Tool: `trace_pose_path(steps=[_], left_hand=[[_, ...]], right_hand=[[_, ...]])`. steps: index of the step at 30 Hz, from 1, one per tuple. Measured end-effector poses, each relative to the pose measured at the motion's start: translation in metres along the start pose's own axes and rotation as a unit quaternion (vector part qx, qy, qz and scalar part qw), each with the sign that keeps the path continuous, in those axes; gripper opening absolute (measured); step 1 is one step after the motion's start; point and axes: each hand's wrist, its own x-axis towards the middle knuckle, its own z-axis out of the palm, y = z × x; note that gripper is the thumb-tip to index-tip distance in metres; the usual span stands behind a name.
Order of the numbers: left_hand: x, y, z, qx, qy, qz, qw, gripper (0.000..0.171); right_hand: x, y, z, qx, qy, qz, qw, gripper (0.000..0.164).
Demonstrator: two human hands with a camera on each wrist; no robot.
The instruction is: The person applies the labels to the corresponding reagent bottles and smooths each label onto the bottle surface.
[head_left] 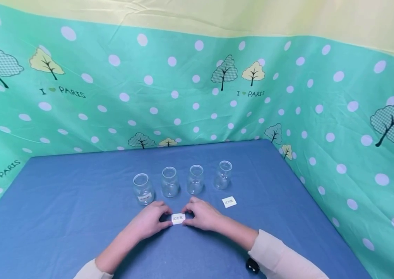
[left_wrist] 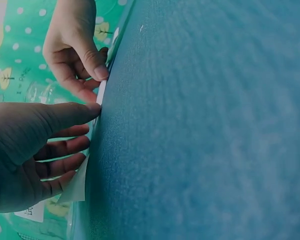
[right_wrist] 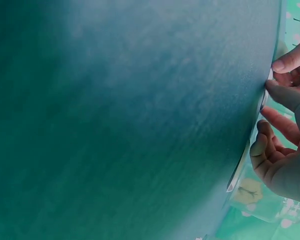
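Observation:
A small white label point(head_left: 178, 219) with dark handwritten characters is at the table's middle, between my two hands. My left hand point(head_left: 151, 220) pinches its left end, thumb at the near edge and fingers beyond. At the other end my right hand point(head_left: 202, 215) does the same. Seen edge-on in the left wrist view, the label point(left_wrist: 102, 92) is a thin white strip at the cloth's surface. By the left fingers there, a pale slip of paper point(left_wrist: 77, 185) slants up. The leftmost glass jar point(head_left: 143, 190), just beyond my left hand, bears a similar label point(head_left: 145, 197).
Three more open glass jars, left point(head_left: 170, 182), middle point(head_left: 195, 180) and right point(head_left: 223, 175), stand in a row behind the hands. Another written label point(head_left: 229, 202) lies on the blue cloth point(head_left: 61, 209) at the right. A patterned green curtain point(head_left: 162, 93) closes off the back and right.

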Motion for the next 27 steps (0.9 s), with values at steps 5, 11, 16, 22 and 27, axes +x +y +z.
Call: trace_pose_path(steps=[5, 11, 16, 22, 27], left_hand=[[0.000, -0.001, 0.001, -0.009, 0.004, 0.001, 1.0000, 0.020], [0.000, -0.003, 0.000, -0.057, 0.023, -0.008, 0.9981, 0.016], [0.001, -0.005, -0.003, -0.106, 0.041, -0.016, 0.9934, 0.014], [0.000, -0.003, -0.003, -0.171, 0.050, -0.043, 0.9830, 0.013], [0.000, 0.000, -0.004, -0.238, 0.045, -0.064, 0.9682, 0.012]], right_hand=[[0.000, -0.001, -0.002, -0.001, 0.002, -0.003, 1.000, 0.024], [0.000, 0.002, -0.005, 0.028, 0.031, -0.019, 0.999, 0.021], [-0.002, 0.005, -0.009, 0.066, 0.078, -0.052, 0.993, 0.020], [-0.004, 0.007, -0.014, 0.095, 0.100, -0.057, 0.989, 0.020], [-0.005, 0.007, -0.017, 0.130, 0.096, -0.029, 0.986, 0.019]])
